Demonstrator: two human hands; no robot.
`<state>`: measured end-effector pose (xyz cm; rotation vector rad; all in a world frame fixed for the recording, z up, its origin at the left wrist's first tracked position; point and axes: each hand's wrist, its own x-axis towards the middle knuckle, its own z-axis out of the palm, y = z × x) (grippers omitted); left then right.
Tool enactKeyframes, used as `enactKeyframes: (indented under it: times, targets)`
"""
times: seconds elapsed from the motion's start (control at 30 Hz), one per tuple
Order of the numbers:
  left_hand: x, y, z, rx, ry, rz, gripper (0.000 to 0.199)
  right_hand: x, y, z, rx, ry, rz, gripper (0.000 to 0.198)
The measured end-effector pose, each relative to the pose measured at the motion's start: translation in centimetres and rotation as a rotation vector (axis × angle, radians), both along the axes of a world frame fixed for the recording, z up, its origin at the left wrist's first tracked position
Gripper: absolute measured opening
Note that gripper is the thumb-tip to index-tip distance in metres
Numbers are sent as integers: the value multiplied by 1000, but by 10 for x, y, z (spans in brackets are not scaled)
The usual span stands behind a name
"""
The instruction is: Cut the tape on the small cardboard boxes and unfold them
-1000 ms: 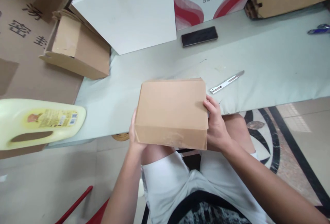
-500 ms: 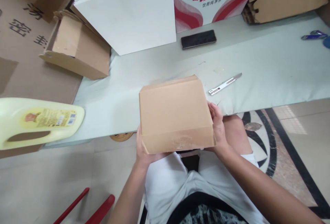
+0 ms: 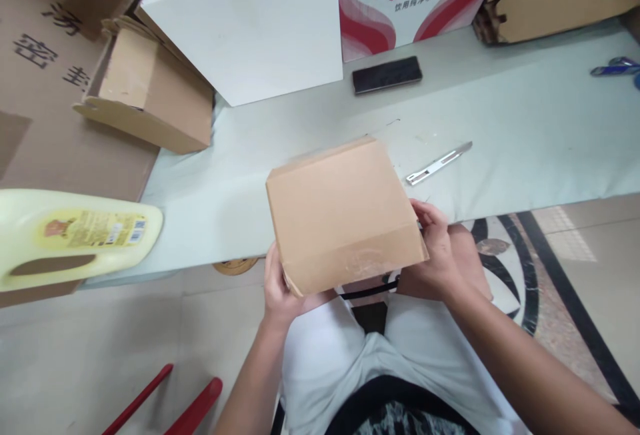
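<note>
A brown cardboard box [image 3: 345, 215] is held between my hands over the table's near edge, tilted, with a strip of clear tape along its near side. My left hand [image 3: 281, 285] grips the near left corner, its fingers partly hidden under the cardboard. At the right end, my right hand [image 3: 434, 241] has its fingers curled against the side, and some of them are hidden behind it. A utility knife [image 3: 439, 163] with a silver-white handle lies on the table cloth, right of the box.
A black phone [image 3: 387, 75] lies before a white box [image 3: 250, 35] and a red-and-white carton [image 3: 400, 15]. Leftward are an open cardboard box [image 3: 165, 95] and a pale yellow jug [image 3: 125, 241]. Flattened cardboard [image 3: 565, 5] and blue-handled scissors [image 3: 617, 69] are at the right.
The box has turned slightly counterclockwise, its right end rising in view. My right hand has shifted a little to the right along with it; my left hand stays at the same corner.
</note>
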<state>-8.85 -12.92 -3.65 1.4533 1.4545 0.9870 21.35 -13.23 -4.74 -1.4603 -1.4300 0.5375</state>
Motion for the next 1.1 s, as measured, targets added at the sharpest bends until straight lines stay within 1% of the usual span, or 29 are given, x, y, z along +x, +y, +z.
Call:
enactKeyframes:
  times: [0.03,0.07,0.1,0.13,0.2,0.23,0.3,0.33,0.37,0.4,0.43,0.5,0.57,0.6,0.67,0.73,0.8,0.87,0.93,1.03,1.1]
  targets:
    - [-2,1,0,75,42,15,81,5,-1,7,-26,-21,60,72]
    - [-3,2,1,130,78,22,80,10,-2,15,-57,-50,103,71]
    - [-5,3,3,152,100,19,78,15,-3,22,-85,-86,125,67]
    - [-7,3,5,135,99,4,78,18,-4,28,-102,-123,127,63]
    - [-12,3,12,59,60,-65,81,22,-7,36,-114,-167,113,60]
    - [-16,4,16,0,13,-139,85,23,-7,38,-113,-160,104,60]
    - [-23,7,26,-134,-152,-316,88,23,-9,37,-108,-74,77,60]
    - [-27,9,31,-197,-249,-376,85,23,-10,35,-109,-12,63,57]
    - [-30,13,35,-241,-335,-381,79,23,-10,33,-112,42,55,53]
    - [-31,18,38,-272,-389,-335,74,23,-11,32,-118,81,58,50]
    - [-31,24,41,-284,-412,-251,74,22,-13,31,-128,104,70,48]
    - [-28,36,43,-294,-384,-77,83,21,-15,30,-135,126,104,48]
    - [-23,46,44,-286,-358,20,94,19,-18,31,-132,171,159,52]
    - [-22,50,44,-285,-363,36,96,19,-19,32,-132,197,191,54]
    - [-21,56,45,-276,-394,43,93,20,-20,32,-138,219,241,55]
    - [-22,58,48,-254,-413,62,88,22,-20,31,-129,182,254,55]
    - [-24,57,52,-264,-401,75,88,27,-21,29,-87,126,248,56]
    - [-27,56,56,-306,-359,56,89,31,-23,26,-67,99,263,54]
    - [-29,55,58,-340,-324,8,86,34,-24,24,-80,114,314,51]
    - [-35,56,54,-347,-303,-43,83,36,-26,24,-74,176,415,47]
    - [-38,54,51,-354,-322,-26,83,37,-25,26,-47,185,466,45]
